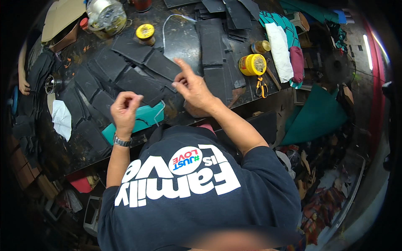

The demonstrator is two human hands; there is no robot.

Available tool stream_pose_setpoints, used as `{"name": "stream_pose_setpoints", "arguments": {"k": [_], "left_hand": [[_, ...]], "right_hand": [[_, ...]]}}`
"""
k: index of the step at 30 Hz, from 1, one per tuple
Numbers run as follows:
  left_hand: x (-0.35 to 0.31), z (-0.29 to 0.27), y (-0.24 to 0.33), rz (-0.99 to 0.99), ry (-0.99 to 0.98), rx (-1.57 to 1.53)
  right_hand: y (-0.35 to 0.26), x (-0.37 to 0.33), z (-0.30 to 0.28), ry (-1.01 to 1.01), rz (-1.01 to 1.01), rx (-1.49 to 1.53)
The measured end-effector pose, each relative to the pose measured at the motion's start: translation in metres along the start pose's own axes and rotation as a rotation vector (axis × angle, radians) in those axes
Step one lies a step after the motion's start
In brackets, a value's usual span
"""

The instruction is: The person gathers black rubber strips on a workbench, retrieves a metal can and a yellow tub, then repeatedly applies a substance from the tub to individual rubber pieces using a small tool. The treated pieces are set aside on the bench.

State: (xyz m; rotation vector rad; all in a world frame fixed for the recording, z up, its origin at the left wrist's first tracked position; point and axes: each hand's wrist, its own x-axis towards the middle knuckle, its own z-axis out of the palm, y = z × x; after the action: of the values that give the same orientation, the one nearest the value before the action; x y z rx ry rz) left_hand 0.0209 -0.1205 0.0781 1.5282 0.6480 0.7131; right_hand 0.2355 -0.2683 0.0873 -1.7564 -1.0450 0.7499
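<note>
My left hand (124,112), with a metal watch (122,140) on its wrist, hovers over the near edge of the table. Its thumb and fingertips press together; whatever they pinch, if anything, is too small to make out. Just below it lies a green strip (144,118) with a pale loop of cord (159,113) at its right end. My right hand (194,87) is held above the dark flat pieces (163,66), its index finger stretched forward and its thumb apart from it. I see nothing held in it. More black pieces (140,83) overlap across the table in front of both hands.
A yellow-lidded jar (145,33), a larger yellow tub (252,65) and orange-handled scissors (261,87) are on the table (184,48). Stacks of black pieces (211,42) stand ahead to the right. White cloth (62,120) lies left. Another person's hand (24,85) shows at the far left.
</note>
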Motion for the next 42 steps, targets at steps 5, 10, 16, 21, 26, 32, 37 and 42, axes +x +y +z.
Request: {"name": "stream_pose_setpoints", "arguments": {"k": [5, 10, 16, 21, 26, 32, 37, 42], "left_hand": [[-0.002, 0.106, 0.015, 0.05, -0.369, 0.247], [-0.001, 0.205, 0.011, 0.171, -0.394, 0.46], [0.012, 0.284, -0.024, 0.313, -0.375, 0.769], [0.017, 0.303, -0.05, 0.269, -0.415, 0.938], [0.015, 0.295, -0.055, 0.273, -0.479, 0.949], [0.013, 0.29, -0.044, 0.293, -0.333, 0.742], [0.007, 0.303, -0.023, 0.266, -0.263, 0.54], [0.013, 0.356, -0.004, 0.24, -0.329, 0.442]], "right_hand": [[0.045, -0.013, -0.104, 0.296, -0.096, -0.1], [0.093, -0.038, -0.21, 0.386, -0.194, -0.735], [0.145, -0.072, -0.257, 0.271, 0.084, -0.806], [0.172, -0.066, -0.249, 0.316, 0.033, -0.569], [0.176, -0.048, -0.234, 0.458, 0.029, -0.569], [0.161, -0.046, -0.236, 0.323, 0.275, -0.509], [0.164, -0.076, -0.265, 0.312, 0.25, -0.416], [0.194, -0.092, -0.317, 0.393, 0.146, -0.182]]}}
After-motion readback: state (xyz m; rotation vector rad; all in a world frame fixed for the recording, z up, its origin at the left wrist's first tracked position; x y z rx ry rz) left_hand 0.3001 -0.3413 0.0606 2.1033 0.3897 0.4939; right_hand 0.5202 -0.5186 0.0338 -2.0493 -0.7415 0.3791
